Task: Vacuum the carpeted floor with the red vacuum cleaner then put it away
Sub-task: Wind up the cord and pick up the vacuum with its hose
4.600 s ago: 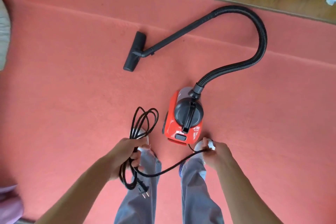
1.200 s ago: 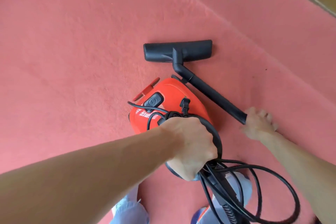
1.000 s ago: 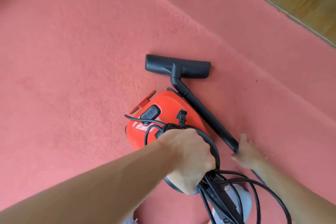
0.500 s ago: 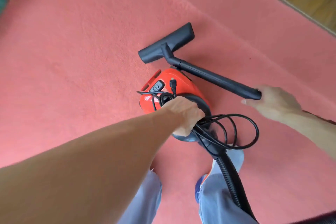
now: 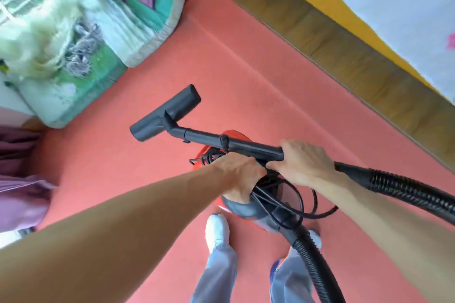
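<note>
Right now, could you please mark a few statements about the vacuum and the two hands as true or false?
1. The right hand grips the black wand. True.
2. The power cord is stretched out straight. False: the power cord hangs in loops by the left hand.
3. The left hand is empty. False: it holds the top of the red vacuum, with cord loops gathered there.
4. The ribbed hose runs off the right edge of the view. True.

Head camera, looking steeply down, close over carpet (image 5: 246,69).
</note>
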